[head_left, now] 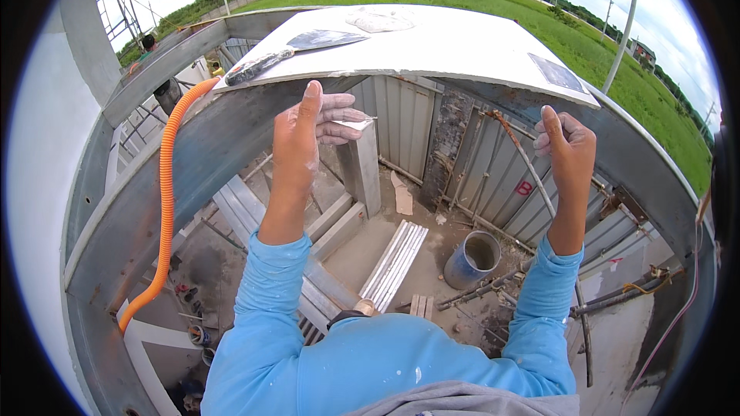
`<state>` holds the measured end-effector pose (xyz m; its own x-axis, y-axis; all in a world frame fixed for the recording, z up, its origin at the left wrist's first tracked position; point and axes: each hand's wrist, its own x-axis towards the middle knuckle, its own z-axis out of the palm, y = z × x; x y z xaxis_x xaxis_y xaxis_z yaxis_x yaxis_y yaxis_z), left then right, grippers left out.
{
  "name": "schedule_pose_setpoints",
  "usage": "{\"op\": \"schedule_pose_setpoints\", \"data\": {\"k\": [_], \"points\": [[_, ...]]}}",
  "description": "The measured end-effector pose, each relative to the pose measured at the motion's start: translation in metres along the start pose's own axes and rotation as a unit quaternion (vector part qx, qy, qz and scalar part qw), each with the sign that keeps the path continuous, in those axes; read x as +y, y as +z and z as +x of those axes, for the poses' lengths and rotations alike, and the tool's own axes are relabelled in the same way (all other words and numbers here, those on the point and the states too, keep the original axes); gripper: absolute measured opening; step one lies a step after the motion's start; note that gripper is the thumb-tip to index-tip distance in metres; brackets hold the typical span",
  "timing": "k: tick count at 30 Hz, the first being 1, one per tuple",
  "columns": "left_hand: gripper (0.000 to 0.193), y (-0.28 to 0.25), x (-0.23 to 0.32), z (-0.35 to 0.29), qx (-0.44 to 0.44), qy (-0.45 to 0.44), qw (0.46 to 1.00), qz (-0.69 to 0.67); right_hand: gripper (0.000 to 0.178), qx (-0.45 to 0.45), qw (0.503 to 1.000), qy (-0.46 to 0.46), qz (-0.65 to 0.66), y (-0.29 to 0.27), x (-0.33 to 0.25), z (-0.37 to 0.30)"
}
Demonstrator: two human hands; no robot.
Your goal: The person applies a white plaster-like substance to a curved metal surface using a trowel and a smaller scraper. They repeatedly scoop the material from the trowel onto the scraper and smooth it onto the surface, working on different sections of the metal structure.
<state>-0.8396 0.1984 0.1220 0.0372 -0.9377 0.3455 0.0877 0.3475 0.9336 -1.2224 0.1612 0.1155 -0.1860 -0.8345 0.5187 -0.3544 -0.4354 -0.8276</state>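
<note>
My left hand (pixel 304 127) is raised in front of the near edge of a white board (pixel 455 42), its thumb up and its dusty fingers stretched out. A small white surface shows by its fingertips; I cannot tell whether the hand touches it. My right hand (pixel 569 142) is raised below the board's right corner, fingers curled in and thumb up, with nothing sticking out of it. White powder coats both hands. On the board lie a putty knife (pixel 327 39) with a dark, smeared handle, a patch of whitish putty (pixel 379 21) and a flat grey metal blade (pixel 556 73).
Steel beams (pixel 208 139) frame the space around me. An orange corrugated hose (pixel 166 208) hangs over the left beam. Below are a blue bucket (pixel 472 260), stacked white strips (pixel 394 264), metal sheeting (pixel 501 177) and rods. Another person (pixel 148 45) is at the far left.
</note>
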Motion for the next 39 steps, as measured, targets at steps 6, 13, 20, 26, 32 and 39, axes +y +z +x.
{"op": "schedule_pose_setpoints", "data": {"k": [6,13,20,26,32,39], "points": [[0.043,-0.04,0.066,0.019,0.209,0.315,0.729,0.57,0.06,0.174,0.917,-0.179,-0.311,-0.057,-0.042,0.056],[0.055,-0.085,0.075,0.08,0.07,0.09,0.64,0.76,0.091,-0.076,0.826,-0.053,-0.556,-0.043,-0.023,0.135],[0.045,-0.061,0.076,0.016,0.256,0.13,0.692,0.662,0.097,-0.134,0.805,-0.031,-0.576,-0.051,-0.012,0.165],[0.027,-0.057,0.031,-0.075,0.119,0.104,0.93,0.333,0.12,-0.178,0.793,0.082,-0.577,-0.047,-0.036,0.172],[0.042,-0.078,-0.081,-0.133,-0.064,-0.034,0.987,0.145,0.11,-0.113,0.854,-0.033,-0.507,-0.036,-0.056,0.176],[0.038,-0.083,-0.111,-0.138,-0.079,-0.128,0.989,-0.004,0.058,-0.12,0.874,-0.305,-0.358,0.071,-0.155,0.167]]}}
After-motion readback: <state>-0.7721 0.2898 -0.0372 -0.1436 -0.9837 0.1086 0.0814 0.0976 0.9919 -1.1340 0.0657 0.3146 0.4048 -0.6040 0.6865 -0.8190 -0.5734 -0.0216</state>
